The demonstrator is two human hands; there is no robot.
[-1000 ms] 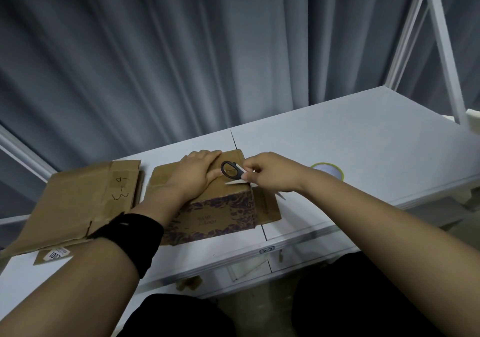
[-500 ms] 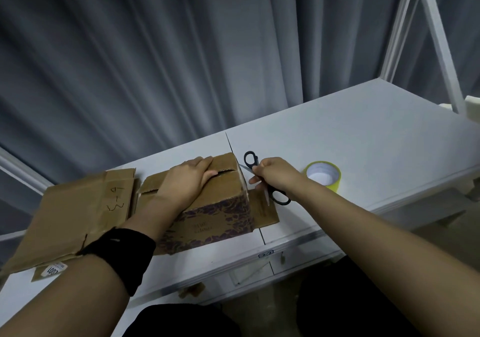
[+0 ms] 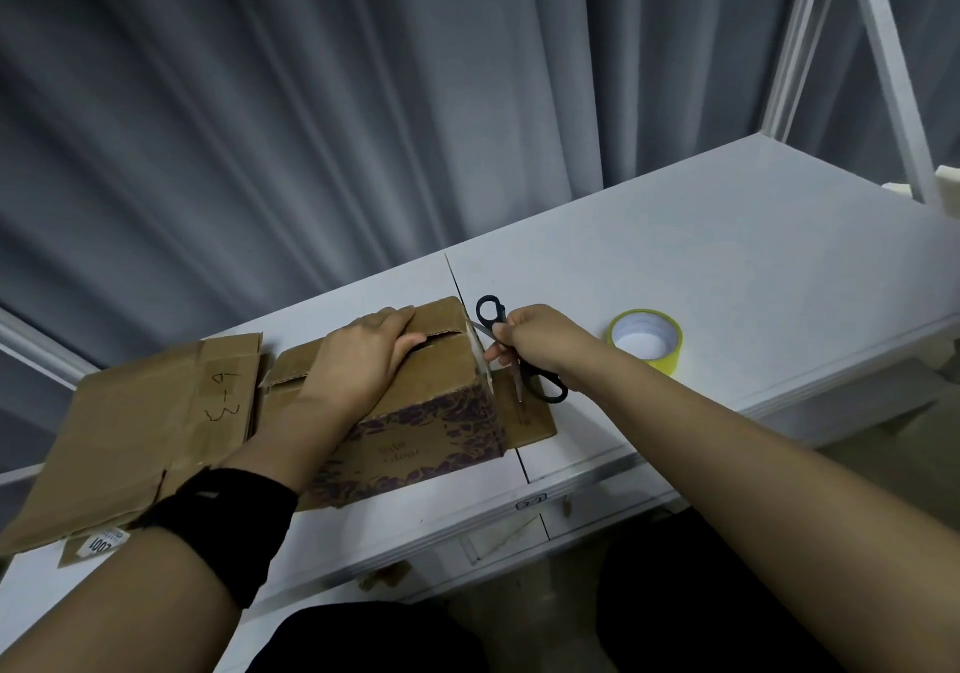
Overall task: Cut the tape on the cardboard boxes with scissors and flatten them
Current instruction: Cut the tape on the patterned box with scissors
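A brown cardboard box (image 3: 431,428) with a purple printed front stands on the white table (image 3: 727,267). Its top flaps are parted along the middle seam. My left hand (image 3: 363,355) presses flat on the box top, fingers at the seam. My right hand (image 3: 535,345) grips black-handled scissors (image 3: 519,360) at the box's right end, blades spread wide, one handle loop above the hand and one below. A bottom flap lies flat under the scissors to the right of the box.
Flattened cardboard (image 3: 140,428) marked with handwriting lies at the left, partly over the table edge. A roll of yellow tape (image 3: 647,342) sits to the right of my right hand. Grey curtains hang behind; a white frame (image 3: 883,49) rises at right.
My right hand has swung the scissors from over the box top to its right end and spread the blades. The top seam now gapes. My left hand stays on the box.
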